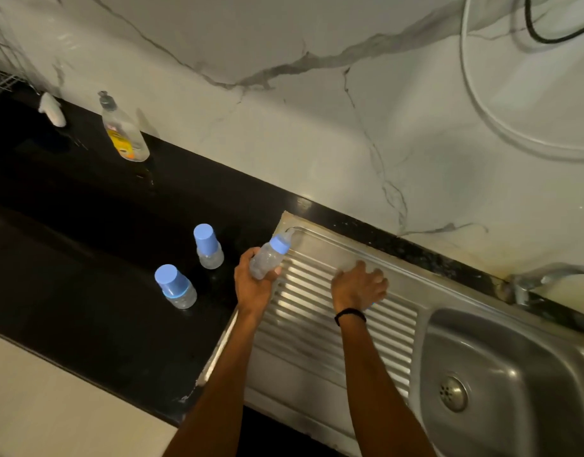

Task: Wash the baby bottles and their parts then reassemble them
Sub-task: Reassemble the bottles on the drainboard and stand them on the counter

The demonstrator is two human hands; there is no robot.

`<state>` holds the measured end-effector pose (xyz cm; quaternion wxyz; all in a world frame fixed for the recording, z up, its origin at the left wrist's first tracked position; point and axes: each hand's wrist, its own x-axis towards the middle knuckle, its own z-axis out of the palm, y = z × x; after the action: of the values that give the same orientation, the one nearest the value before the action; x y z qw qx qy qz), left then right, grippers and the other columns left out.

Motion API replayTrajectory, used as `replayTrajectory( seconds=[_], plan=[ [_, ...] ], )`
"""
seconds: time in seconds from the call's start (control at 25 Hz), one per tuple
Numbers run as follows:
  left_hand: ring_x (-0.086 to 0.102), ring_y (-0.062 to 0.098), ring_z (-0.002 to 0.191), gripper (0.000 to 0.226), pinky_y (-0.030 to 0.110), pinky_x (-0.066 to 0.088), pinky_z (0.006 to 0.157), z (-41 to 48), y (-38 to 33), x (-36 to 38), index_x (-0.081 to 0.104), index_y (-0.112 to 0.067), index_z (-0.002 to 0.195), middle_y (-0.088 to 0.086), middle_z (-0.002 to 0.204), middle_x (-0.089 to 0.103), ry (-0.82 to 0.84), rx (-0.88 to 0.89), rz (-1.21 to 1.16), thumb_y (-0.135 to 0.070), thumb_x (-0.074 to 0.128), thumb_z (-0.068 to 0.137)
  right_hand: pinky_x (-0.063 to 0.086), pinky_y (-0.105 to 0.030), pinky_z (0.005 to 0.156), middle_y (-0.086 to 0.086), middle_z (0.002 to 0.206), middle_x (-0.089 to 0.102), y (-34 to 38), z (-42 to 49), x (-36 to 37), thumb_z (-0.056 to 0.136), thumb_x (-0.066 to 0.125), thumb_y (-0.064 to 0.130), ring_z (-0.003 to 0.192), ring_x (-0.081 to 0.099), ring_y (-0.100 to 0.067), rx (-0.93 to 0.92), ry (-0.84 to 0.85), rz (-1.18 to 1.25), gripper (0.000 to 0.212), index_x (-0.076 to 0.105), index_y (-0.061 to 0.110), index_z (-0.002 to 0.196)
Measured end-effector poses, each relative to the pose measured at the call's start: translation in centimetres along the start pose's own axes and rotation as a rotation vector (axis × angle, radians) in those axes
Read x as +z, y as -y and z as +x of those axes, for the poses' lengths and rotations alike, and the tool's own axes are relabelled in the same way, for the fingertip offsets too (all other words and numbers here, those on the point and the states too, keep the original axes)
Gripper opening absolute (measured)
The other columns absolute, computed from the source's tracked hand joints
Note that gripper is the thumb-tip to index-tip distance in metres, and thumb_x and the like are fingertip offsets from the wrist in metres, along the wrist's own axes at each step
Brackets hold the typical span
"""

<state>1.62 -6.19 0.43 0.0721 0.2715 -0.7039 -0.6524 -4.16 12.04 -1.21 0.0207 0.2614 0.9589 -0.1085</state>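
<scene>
Centrally, the left hand [254, 286] grips a clear bottle [267, 260] round its lower body, fingers and thumb curled about it. The bottle is tilted, its blue collar and teat pointing up toward the wall, and it is held over the left edge of the steel drainer [317, 331]. The right hand [359, 285] lies palm down on the drainer's ribs, apart from the bottle, fingers bent; blur at the fingertips hides whether it holds anything, so its state cannot be told. A dark wristband [350, 315] circles the right wrist. On the black bench [86, 258], left of the drainer, the far capped bottle [208, 247] and the near capped bottle [175, 286] stand upright under blue caps, near each other but not touching. Farther back, by the marble wall, stands a soap bottle [124, 130] with a yellow label; beyond it lies a white object [52, 109] too dim to identify. Right of the drainer is the sink [514, 357], with its drain [453, 393] and, behind it, the tap [547, 277].
</scene>
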Motion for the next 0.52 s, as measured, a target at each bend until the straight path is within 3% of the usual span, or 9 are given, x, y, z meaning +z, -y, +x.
replayTrajectory(
  seconds=[0.08, 0.2, 0.28, 0.36, 0.4, 0.48, 0.52],
  plan=[
    [0.068, 0.007, 0.089, 0.042, 0.025, 0.056, 0.078, -0.1, 0.0, 0.2, 0.063, -0.021, 0.115, -0.007, 0.101, 0.069, -0.001, 0.02, 0.006, -0.014, 0.082, 0.078, 0.039, -0.052, 0.104, -0.021, 0.142, 0.034, -2.1, 0.9, 0.4, 0.092, 0.062, 0.034, 0.125, 0.039, -0.041, 0.166, 0.168, 0.026, 0.045, 0.049, 0.019, 0.133],
    [0.07, 0.013, 0.093, 0.038, 0.024, 0.058, 0.079, 0.2, 0.3, 0.9, 0.065, -0.023, 0.112, -0.005, 0.101, 0.071, 0.028, 0.013, 0.017, -0.02, 0.081, 0.078, 0.049, -0.041, 0.095, -0.02, 0.131, 0.051, -3.7, 1.6, 0.8, 0.095, 0.059, 0.03, 0.114, 0.051, -0.034, 0.113, 0.305, 0.118, 0.04, 0.052, 0.009, 0.128],
    [0.071, 0.013, 0.092, 0.033, 0.029, 0.059, 0.081, -0.3, -0.3, 1.2, 0.067, -0.032, 0.109, -0.007, 0.099, 0.072, 0.067, -0.026, 0.007, -0.03, 0.079, 0.078, 0.053, -0.033, 0.082, -0.015, 0.118, 0.062, -3.0, 1.4, -1.3, 0.089, 0.069, 0.027, 0.099, 0.059, -0.026, 0.08, 0.328, 0.348, 0.039, 0.057, 0.007, 0.121],
    [0.069, 0.013, 0.086, 0.04, 0.03, 0.058, 0.076, -0.9, -1.7, 0.7, 0.067, -0.03, 0.118, -0.004, 0.1, 0.071, 0.144, -0.1, -0.205, -0.032, 0.081, 0.081, 0.05, -0.024, 0.068, -0.011, 0.105, 0.065, -1.9, 1.3, -5.1, 0.083, 0.077, 0.024, 0.082, 0.06, -0.017, 0.124, 0.407, 0.804, 0.042, 0.061, 0.004, 0.117],
    [0.066, 0.014, 0.082, 0.045, 0.028, 0.057, 0.072, -1.0, -2.9, 0.2, 0.065, -0.023, 0.126, 0.001, 0.101, 0.07, 0.229, -0.177, -0.405, -0.032, 0.08, 0.084, 0.051, -0.023, 0.067, -0.012, 0.104, 0.064, -1.4, 1.2, -7.7, 0.083, 0.076, 0.022, 0.08, 0.061, -0.016, 0.129, 0.513, 1.117, 0.042, 0.062, 0.003, 0.117],
    [0.061, 0.013, 0.081, 0.053, 0.024, 0.056, 0.072, -0.5, -4.0, -1.0, 0.059, -0.013, 0.132, 0.008, 0.103, 0.065, 0.386, -0.213, -0.642, -0.04, 0.073, 0.089, 0.056, -0.03, 0.079, -0.014, 0.111, 0.063, -1.9, 2.0, -11.4, 0.085, 0.072, 0.023, 0.09, 0.065, -0.021, 0.092, 0.87, 1.88, 0.042, 0.059, 0.006, 0.12],
    [0.06, 0.012, 0.081, 0.057, 0.023, 0.054, 0.072, -0.1, -3.8, -1.5, 0.059, -0.011, 0.13, 0.008, 0.102, 0.064, 0.409, -0.21, -0.669, -0.049, 0.069, 0.088, 0.057, -0.03, 0.083, -0.013, 0.114, 0.063, -2.4, 2.5, -12.0, 0.087, 0.069, 0.028, 0.094, 0.065, -0.021, 0.056, 1.016, 2.078, 0.042, 0.056, 0.008, 0.121]
  ],
)
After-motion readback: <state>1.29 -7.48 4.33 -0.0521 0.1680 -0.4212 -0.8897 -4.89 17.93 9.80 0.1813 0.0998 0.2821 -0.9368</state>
